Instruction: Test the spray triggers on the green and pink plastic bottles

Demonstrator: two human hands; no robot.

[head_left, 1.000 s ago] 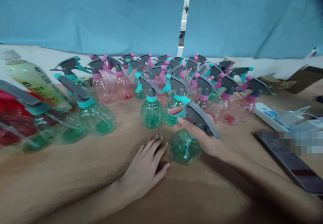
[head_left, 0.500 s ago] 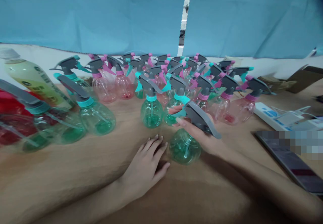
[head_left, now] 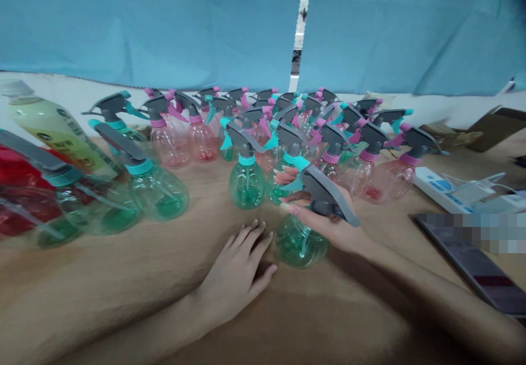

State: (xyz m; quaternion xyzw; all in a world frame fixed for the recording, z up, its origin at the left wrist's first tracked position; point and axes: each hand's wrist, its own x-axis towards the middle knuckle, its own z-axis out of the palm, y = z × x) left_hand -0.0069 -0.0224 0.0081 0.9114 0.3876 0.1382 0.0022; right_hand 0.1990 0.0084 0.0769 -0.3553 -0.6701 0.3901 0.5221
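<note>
**One hand about a bottle's neck, the other flat**

The right hand [head_left: 343,231] curls around the neck of a green spray bottle [head_left: 302,245], thumb on the near side, fingers on the far; whether they press cannot be told. The bottle stands upright at near centre, so the table [head_left: 316,321] likely bears its weight. To its left, the left hand [head_left: 242,266] lies palm down, fingers slightly spread, holding nothing, perhaps for support. Farther off, pink and green spray bottles [head_left: 248,185] crowd together, presumably to save room.

Two hands [head_left: 242,274] [head_left: 339,233], over twenty spray bottles [head_left: 246,187], one capped bottle [head_left: 57,129] at left and one power strip [head_left: 436,187] at right are showing.
</note>
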